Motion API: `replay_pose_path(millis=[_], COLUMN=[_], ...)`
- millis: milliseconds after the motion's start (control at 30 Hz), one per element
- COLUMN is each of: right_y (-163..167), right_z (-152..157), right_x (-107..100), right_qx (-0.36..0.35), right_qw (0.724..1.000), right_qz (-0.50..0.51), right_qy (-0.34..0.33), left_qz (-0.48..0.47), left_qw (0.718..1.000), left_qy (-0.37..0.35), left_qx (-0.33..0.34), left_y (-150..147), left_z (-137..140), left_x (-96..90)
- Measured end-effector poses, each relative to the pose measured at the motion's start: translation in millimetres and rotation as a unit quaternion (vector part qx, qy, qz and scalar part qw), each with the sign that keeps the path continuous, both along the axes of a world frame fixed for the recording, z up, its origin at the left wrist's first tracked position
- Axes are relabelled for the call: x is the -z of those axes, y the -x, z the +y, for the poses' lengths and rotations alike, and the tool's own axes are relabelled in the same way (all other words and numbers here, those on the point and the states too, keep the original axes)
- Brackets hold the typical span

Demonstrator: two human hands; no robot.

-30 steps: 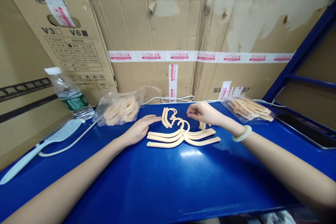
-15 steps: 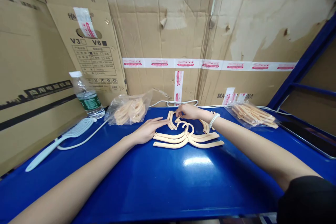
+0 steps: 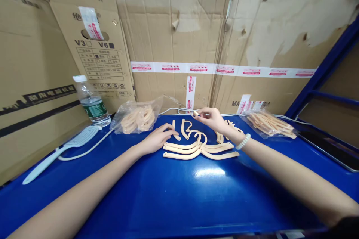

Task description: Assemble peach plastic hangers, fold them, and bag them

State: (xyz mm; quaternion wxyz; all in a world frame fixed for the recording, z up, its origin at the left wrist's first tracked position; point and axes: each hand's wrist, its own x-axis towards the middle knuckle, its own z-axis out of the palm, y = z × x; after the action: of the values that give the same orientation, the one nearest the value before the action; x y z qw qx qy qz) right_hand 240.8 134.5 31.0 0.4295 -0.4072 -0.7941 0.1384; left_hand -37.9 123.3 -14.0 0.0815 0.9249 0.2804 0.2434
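My left hand [image 3: 157,139] rests low on the blue table with its fingers bent, closed on a beige hanger arm [image 3: 176,137] that they partly cover. Raised near the back edge, my right hand [image 3: 211,118] pinches a small beige hanger hook [image 3: 196,113], mostly hidden by the fingers. Between the hands, folding hangers [image 3: 185,155] lie stacked with their curved arms spread and hooks overlapping. Just behind the stack are a loose hanger arm [image 3: 183,130] and a hook [image 3: 190,123]. More beige hanger parts [image 3: 219,137] lie below my right wrist, partly covered.
Clear bags of beige parts stand at the left [image 3: 137,117] and right [image 3: 270,123]. A water bottle [image 3: 94,104], a pale hairbrush [image 3: 81,138] and a white cable [image 3: 84,157] are at left, a dark phone [image 3: 331,149] at far right. Cardboard [image 3: 179,37] walls the back.
My right hand has lifted and moved right, now with a hanger hook in its fingers. The left hand has drawn back slightly, and one hanger arm has shifted left with it.
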Motion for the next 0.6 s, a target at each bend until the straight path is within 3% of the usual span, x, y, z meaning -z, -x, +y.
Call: replay_pose_path(millis=[167, 267, 367, 600], right_y=[-2, 0, 5, 11], right_z=[-69, -96, -106, -116], right_x=[-3, -3, 2, 13], right_qx=[0.003, -0.029, -0.045, -0.106], right_qw=[0.992, 0.954, 0.918, 0.877], right_qz=[0.106, 0.242, 0.317, 0.360], right_qy=[0.064, 0.173, 0.235, 0.300], left_qz=[-0.028, -0.063, -0.120, -0.291], left_qw=[0.999, 0.997, 0.991, 0.950], left_qy=[0.006, 0.013, 0.024, 0.099], left_qx=[-0.016, -0.031, -0.045, -0.061], left_y=[-3, -3, -5, -25], left_z=[-2, -3, -7, -48], left_x=[-1.2, -2.1, -7.4, -22.7])
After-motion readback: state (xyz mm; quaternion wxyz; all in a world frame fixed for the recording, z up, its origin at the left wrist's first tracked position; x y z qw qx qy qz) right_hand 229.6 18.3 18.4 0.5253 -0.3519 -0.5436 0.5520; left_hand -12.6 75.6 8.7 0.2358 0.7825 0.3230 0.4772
